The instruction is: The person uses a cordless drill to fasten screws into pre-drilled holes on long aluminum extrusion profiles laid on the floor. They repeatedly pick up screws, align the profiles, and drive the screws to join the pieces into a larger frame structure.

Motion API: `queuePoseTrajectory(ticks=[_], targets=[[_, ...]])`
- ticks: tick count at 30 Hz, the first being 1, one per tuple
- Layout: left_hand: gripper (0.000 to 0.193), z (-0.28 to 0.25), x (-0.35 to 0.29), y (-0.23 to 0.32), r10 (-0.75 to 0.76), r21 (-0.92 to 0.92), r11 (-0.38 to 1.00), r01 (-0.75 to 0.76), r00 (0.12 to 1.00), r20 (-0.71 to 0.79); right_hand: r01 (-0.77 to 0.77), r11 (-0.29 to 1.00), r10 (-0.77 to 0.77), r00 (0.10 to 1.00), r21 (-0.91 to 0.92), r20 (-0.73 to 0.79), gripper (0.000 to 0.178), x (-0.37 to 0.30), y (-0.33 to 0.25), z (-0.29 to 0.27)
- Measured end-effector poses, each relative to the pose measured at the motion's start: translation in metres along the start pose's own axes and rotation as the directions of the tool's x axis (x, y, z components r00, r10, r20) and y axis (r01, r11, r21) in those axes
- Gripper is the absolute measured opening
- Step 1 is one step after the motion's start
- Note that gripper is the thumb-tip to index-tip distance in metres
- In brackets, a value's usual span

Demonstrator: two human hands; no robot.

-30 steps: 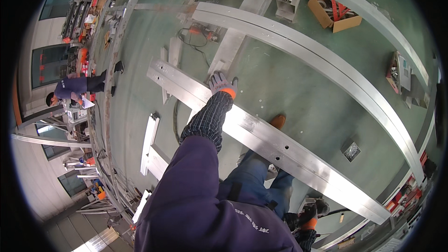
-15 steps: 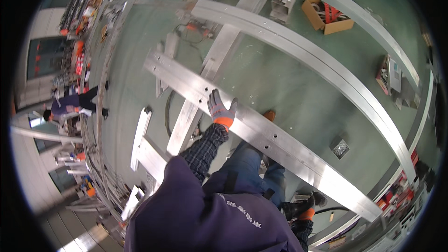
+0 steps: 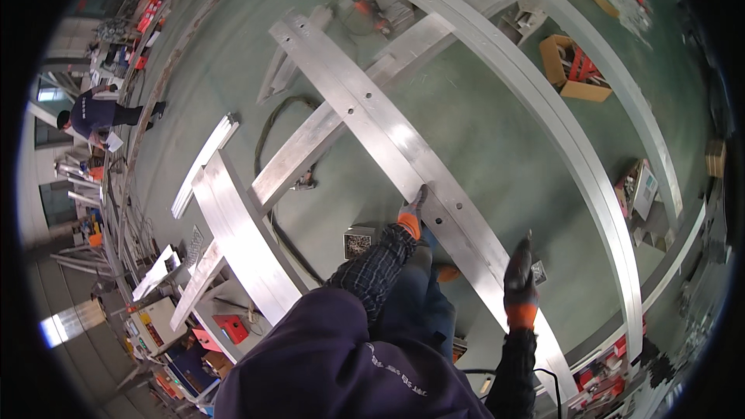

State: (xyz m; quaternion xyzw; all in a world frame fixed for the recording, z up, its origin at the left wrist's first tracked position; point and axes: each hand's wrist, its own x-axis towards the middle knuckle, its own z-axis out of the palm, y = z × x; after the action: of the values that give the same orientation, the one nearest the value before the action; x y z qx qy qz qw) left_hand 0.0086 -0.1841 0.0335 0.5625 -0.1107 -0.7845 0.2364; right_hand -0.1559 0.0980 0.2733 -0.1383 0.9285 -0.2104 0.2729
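Observation:
A long silvery metal beam [image 3: 392, 136] with pairs of dark holes slants across in front of me, resting on a crosswise metal bar [image 3: 299, 154]. My left hand [image 3: 413, 213], in a grey glove with an orange cuff, grips the beam's near edge close to one pair of holes. My right hand [image 3: 520, 287], in a dark glove with an orange cuff, is raised over the beam's lower right part. Its fingers are drawn together, and a thin pointed tip sticks up from them. What that tip belongs to cannot be made out.
Another long beam [image 3: 543, 93] runs to the right, and a shorter wide one [image 3: 240, 237] lies left. A cardboard box [image 3: 586, 91] of parts stands far right. A small box of metal bits [image 3: 358, 243] and a hose [image 3: 260, 140] are on the floor. Another person [image 3: 97, 112] stands far left.
My left hand has moved from the beam's top to its near edge, farther right. My right hand has risen from low beside my leg to over the beam. The view has shifted.

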Motion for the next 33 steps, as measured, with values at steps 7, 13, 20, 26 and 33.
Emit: queuePoseTrajectory(ticks=[7, 13, 20, 26, 33], targets=[[0.04, -0.011, 0.014, -0.03, 0.053, -0.18, 0.982, -0.052, 0.999, 0.002, 0.259, 0.935, -0.175, 0.93, -0.242, 0.322, 0.056, 0.145, -0.036, 0.076], [0.049, -0.018, 0.013, -0.037, 0.13, -0.11, 0.986, -0.124, 0.99, 0.049, 0.145, 0.988, -0.145, 0.806, 0.045, 0.574, 0.054, 0.187, -0.027, 0.115], [0.04, -0.033, 0.043, -0.065, 0.074, -0.147, 0.986, -0.084, 0.994, -0.075, 0.133, 0.991, -0.118, 0.729, 0.029, 0.674, 0.053, 0.204, -0.036, 0.112], [0.038, -0.019, 0.018, -0.052, 0.059, -0.164, 0.983, -0.086, 0.985, -0.164, 0.061, 0.997, -0.019, 0.714, -0.035, 0.7, 0.052, 0.203, -0.058, 0.1], [0.037, 0.027, -0.005, -0.017, -0.094, 0.031, 0.994, 0.102, 0.977, -0.194, 0.119, 0.992, -0.12, 0.774, 0.044, 0.622, 0.047, 0.218, -0.028, 0.107]])
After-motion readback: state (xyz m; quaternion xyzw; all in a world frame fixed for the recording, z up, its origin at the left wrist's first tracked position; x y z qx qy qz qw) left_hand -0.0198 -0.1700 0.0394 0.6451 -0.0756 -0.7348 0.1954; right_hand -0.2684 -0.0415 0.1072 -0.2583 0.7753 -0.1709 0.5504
